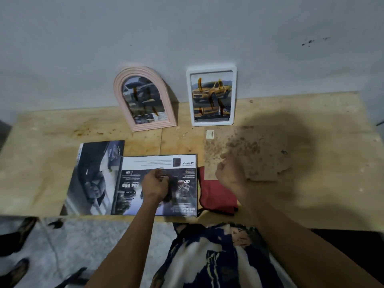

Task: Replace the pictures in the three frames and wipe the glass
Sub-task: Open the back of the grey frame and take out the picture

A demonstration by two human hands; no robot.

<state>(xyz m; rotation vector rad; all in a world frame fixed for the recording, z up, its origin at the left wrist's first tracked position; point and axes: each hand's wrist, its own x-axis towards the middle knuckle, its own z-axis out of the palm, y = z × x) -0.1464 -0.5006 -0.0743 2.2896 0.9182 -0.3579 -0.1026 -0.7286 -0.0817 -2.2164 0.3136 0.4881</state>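
Left fingers (161, 173) curled on magazine (158, 183), right blurred

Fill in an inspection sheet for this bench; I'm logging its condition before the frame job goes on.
Surface: wooden table, stained and spotted.
Job's things: pink arched frame and white frame lean on the wall, glass smeared brown; printed picture sheet lies flat; magazine page beside it; red cloth.
Clutter: worn backing board, small sticker.
Grips: left hand pinches something small over the sheet; right hand blurred, loosely curled.
Cables: nothing seen.
Surroundings: grey wall, marked.
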